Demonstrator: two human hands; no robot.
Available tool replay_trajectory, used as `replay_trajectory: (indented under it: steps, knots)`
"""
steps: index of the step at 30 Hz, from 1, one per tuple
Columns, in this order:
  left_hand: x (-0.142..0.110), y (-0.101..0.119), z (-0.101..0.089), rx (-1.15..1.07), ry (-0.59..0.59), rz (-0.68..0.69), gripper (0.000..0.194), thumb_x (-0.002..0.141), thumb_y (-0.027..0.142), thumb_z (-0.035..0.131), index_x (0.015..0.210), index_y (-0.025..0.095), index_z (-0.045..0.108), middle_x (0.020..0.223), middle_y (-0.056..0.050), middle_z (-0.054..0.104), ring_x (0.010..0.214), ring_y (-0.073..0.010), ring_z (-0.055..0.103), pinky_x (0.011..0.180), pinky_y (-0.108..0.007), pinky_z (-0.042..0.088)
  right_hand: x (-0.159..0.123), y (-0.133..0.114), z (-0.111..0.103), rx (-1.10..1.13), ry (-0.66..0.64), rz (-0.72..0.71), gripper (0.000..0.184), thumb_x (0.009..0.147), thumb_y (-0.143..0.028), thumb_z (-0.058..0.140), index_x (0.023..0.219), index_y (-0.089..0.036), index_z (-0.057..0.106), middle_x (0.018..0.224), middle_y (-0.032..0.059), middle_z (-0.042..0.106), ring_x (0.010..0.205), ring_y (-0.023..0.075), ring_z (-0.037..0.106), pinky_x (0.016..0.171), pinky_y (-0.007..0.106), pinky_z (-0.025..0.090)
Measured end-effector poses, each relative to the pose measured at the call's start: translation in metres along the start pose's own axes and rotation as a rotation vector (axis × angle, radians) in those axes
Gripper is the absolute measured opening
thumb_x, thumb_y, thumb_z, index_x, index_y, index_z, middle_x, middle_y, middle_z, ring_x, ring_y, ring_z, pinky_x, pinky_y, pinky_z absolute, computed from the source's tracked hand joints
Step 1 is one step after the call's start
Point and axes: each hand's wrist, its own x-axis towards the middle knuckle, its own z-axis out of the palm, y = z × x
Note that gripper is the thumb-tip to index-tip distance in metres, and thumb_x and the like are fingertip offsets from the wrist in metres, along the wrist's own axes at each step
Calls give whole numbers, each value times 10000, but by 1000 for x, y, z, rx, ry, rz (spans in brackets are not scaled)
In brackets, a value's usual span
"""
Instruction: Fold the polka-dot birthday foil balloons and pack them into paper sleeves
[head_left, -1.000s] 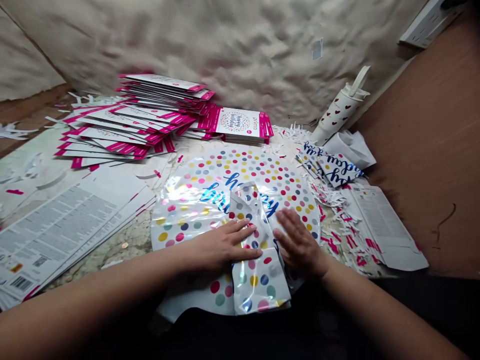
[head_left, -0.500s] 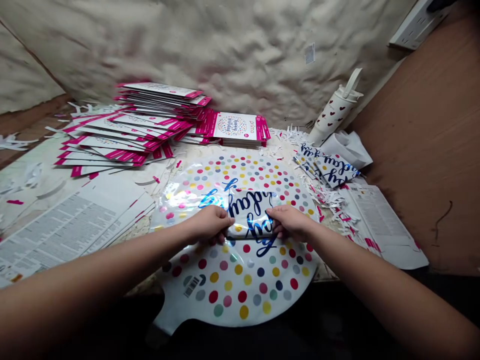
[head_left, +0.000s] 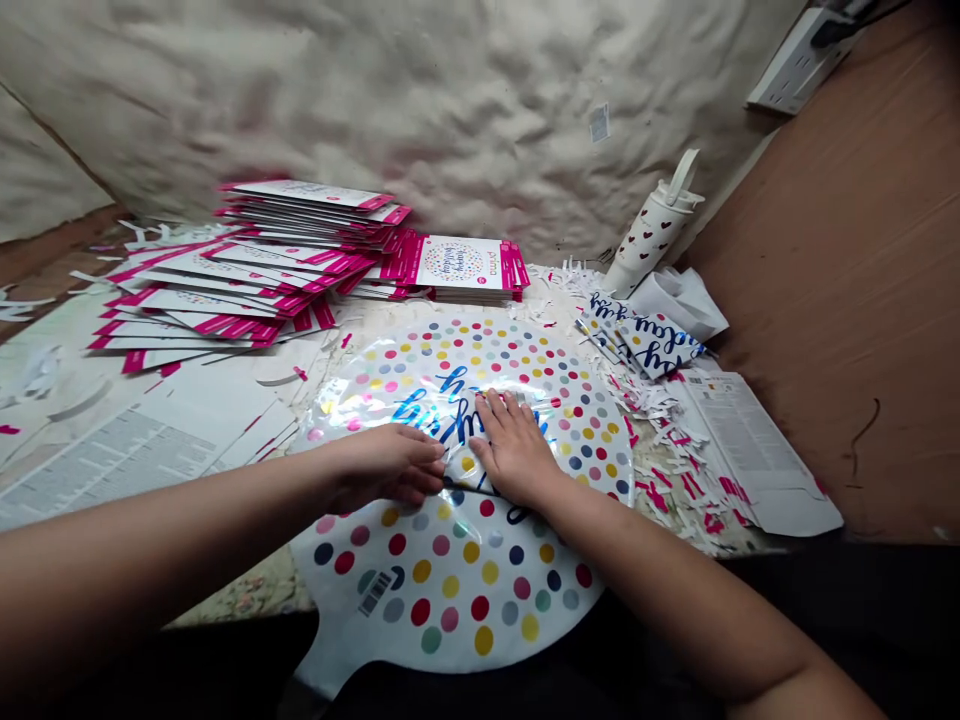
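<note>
A flat white foil balloon with coloured dots and blue lettering lies across the table's front edge, its neck hanging toward me at the lower left. On its middle sits a small folded foil balloon, mostly covered. My right hand rests palm down on this folded one, fingers stretched forward. At its left edge is my left hand, turned sideways with its fingers extended and slightly apart; whether it touches the foil I cannot tell.
Pink-and-white printed packets are piled at the back left, beside a shorter stack. Printed card sheets lie left. At right are a heart-patterned tumbler, other folded foil balloons, paper shreds and an opened card sleeve.
Both hands have let go of the folded balloon's edges. It now lies lower on the flat balloon, with my right hand moved left and flattened over it. The camera view has shifted slightly.
</note>
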Motion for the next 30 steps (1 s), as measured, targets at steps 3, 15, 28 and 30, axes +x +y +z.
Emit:
replay_trajectory:
  steps: [3,15,28,30]
  knots:
    - [6,3,7,115,-51,-57,348,556,372,757,636,155,497,500,29,533,479,-115,519,464,-217,405,-3,3,-6,46,15,-26,586,920,-457,260,1430,-172,213,1506,66,148,1383,263,80,1116,470,78]
    - [6,-15,63,549,-199,601,531,807,604,411,1095,197,595,1149,-123,596,1056,-274,548,926,-430,421,-35,87,-101,114,613,106,470,866,-148,325,1316,-184,454,1097,72,658,788,174,647,707,316,541]
    - [-5,-50,109,1622,-200,823,812,669,239,586,1411,151,268,1470,-149,222,1320,-397,228,1036,-560,260,58,205,-109,79,373,817,588,873,-418,368,1381,-124,324,1394,183,367,1289,308,326,1039,484,262]
    - [-9,-59,107,1639,-177,842,543,772,219,478,1304,113,458,1317,-186,478,1172,-361,457,933,-486,407,58,202,-116,125,354,821,689,840,-545,383,1392,-143,296,1433,184,298,1310,325,278,1043,514,227]
